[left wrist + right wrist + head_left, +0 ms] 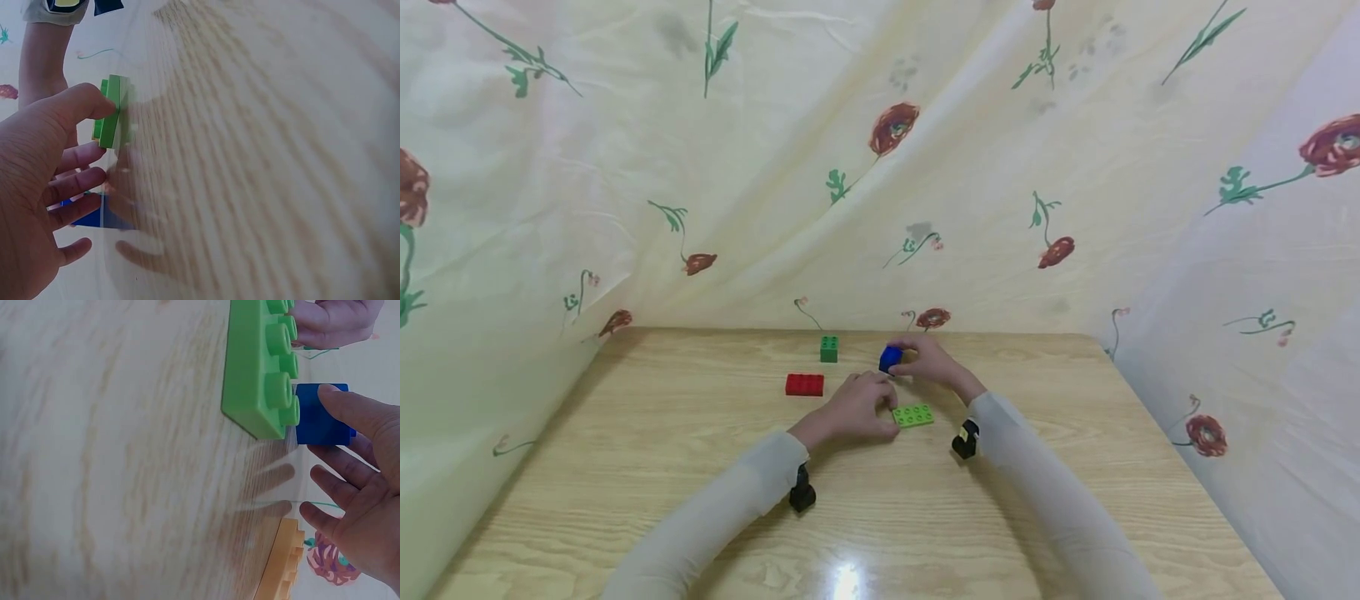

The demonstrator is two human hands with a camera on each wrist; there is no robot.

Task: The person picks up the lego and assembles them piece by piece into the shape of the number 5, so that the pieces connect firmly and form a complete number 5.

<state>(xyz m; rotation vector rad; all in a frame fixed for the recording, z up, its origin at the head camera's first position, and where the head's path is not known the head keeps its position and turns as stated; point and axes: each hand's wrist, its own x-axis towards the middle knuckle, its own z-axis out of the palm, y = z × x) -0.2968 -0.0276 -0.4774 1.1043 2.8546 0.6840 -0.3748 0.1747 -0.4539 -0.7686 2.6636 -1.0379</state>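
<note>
My left hand [859, 408] pinches the left end of a flat light green brick [913, 416], studs up on the table. In the left wrist view the thumb of that hand [31, 156] lies on the light green brick [111, 119]. Behind it, my right hand [928, 364] holds a blue brick [891, 359] between thumb and fingers. The right wrist view has the right hand [375, 469] with its thumb on the blue brick [319, 415], beyond the light green brick [250, 369]; its other fingers are spread.
A red brick [805, 385] lies left of the hands, and a darker green brick [828, 349] stands near the table's back edge. An orange brick [282, 559] shows in the right wrist view. Flower-patterned cloth [760, 208] surrounds the wooden table [647, 417].
</note>
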